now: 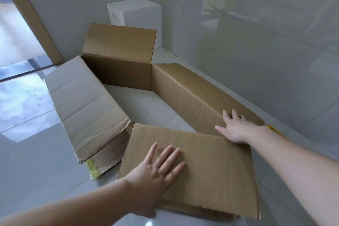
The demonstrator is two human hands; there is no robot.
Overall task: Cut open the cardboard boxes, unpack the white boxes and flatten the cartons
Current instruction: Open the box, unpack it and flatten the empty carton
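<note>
Carton [117,71] under hands | left hand [157,167] flat on flap | right hand [234,128] on side

A glossy floor of large pale grey tiles [27,161] fills the lower left of the frame and mirrors bright light. Glossy pale grey tiled walls [256,42] meet in a corner at the upper middle, the right one showing faint reflections. A light brown door frame [31,16] slants down the upper left, and beside it a dark threshold strip [22,73] crosses the floor at the left edge.
</note>
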